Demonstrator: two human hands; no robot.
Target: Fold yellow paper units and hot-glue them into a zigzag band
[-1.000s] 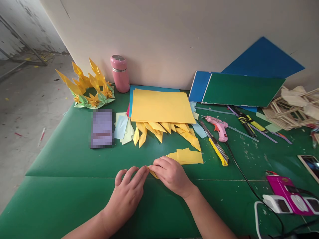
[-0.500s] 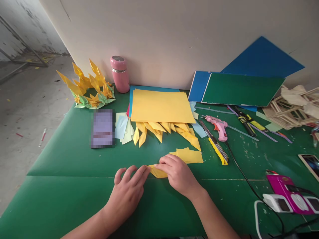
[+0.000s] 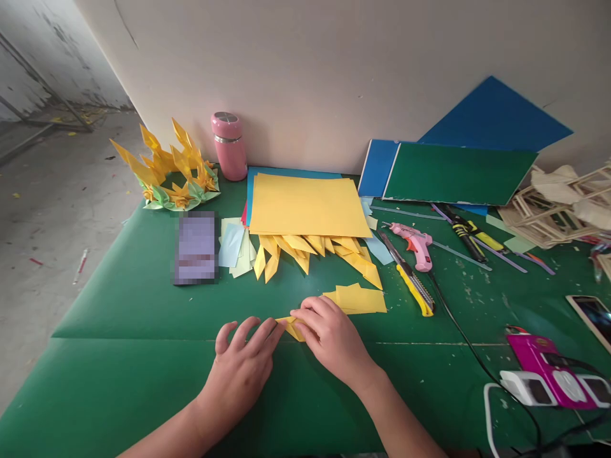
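A folded yellow paper lay between the near and wall-side edges of the table, its right end pinched by the right hand. The forefinger of the left hand met the other tip, remaining fingers spread, thumb hidden; uneven pressure could have skewed the crease.

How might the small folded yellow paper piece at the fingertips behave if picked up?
The small folded yellow paper piece is probably light, looking thin. Its creases likely stiffen it, but folds might loosen without the left hand and right hand touching it.
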